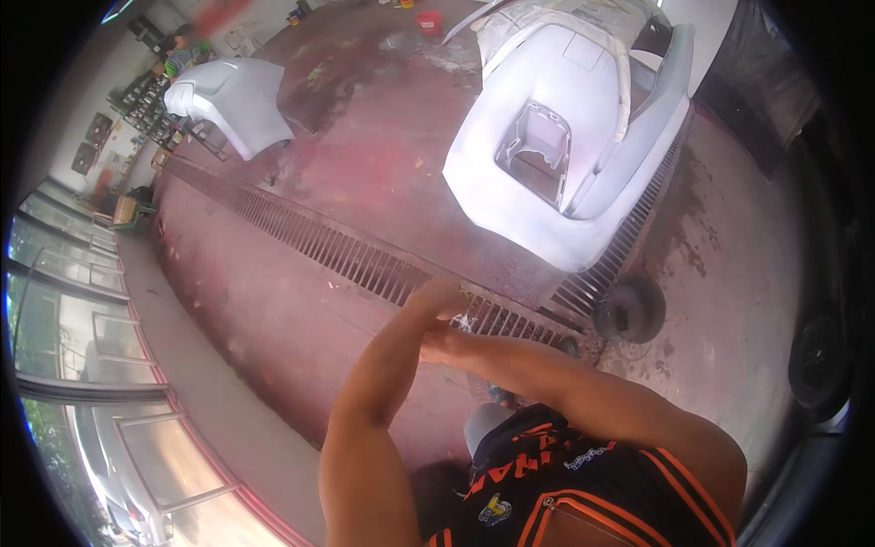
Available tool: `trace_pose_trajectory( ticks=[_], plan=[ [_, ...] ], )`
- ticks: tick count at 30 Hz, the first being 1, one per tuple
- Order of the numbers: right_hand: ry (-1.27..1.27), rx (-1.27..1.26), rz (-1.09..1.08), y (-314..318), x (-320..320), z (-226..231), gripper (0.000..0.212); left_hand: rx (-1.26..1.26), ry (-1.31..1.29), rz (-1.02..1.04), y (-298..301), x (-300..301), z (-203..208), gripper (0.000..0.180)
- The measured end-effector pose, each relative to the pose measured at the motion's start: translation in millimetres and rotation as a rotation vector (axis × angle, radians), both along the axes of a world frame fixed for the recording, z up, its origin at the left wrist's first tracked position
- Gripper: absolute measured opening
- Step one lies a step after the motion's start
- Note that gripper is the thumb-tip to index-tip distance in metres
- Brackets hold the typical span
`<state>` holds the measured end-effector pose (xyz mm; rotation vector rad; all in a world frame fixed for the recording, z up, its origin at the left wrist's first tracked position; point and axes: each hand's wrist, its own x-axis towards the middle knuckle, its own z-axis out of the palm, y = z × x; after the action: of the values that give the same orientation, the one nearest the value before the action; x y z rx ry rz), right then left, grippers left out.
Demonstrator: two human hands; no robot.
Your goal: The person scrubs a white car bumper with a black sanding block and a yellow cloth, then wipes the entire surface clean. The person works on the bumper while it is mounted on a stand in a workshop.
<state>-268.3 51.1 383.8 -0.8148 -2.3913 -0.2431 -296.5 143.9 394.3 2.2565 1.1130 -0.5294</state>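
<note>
My left hand [441, 297] and my right hand [438, 345] are close together in front of me, above the floor grating [319, 256]. The left one is slightly farther out, its fingers curled in. The fingers of the right are bent and partly hidden. Next to them is a small whitish, glinting patch [466, 322], too small and blurred to name. Beyond my hands, on the right, a large pale grey car bumper [492, 196] rests raised, with a rectangular opening in its face. Neither hand touches it.
Farther left stands another pale grey car body panel [239, 96], with a person [185, 56] behind it. A dark round bucket-like container [629, 308] sits by the grating to my right. A red bucket [429, 22] is at the back. Glass windows [77, 337] line the left side.
</note>
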Motion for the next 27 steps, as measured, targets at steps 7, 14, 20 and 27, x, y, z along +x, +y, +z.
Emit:
trace_pose_trajectory(
  ticks=[7,14,20,27],
  plan=[
    [0.075,-0.097,0.144,-37.7,-1.6,-22.8,0.010,0.060,0.271,0.213,-25.2,3.0,24.0,0.036],
    [0.071,-0.170,0.165,-58.1,5.5,-34.1,0.015,0.253,0.119,0.399,-45.2,7.7,16.0,0.028],
    [0.043,-0.230,0.218,-47.6,-5.7,-41.0,0.020,0.204,-0.097,0.543,-37.4,-35.8,-54.4,0.027],
    [0.409,-0.144,0.232,-46.1,14.4,-71.1,0.028,-0.680,-0.808,1.001,-28.0,-105.2,-48.2,0.041]
  ],
)
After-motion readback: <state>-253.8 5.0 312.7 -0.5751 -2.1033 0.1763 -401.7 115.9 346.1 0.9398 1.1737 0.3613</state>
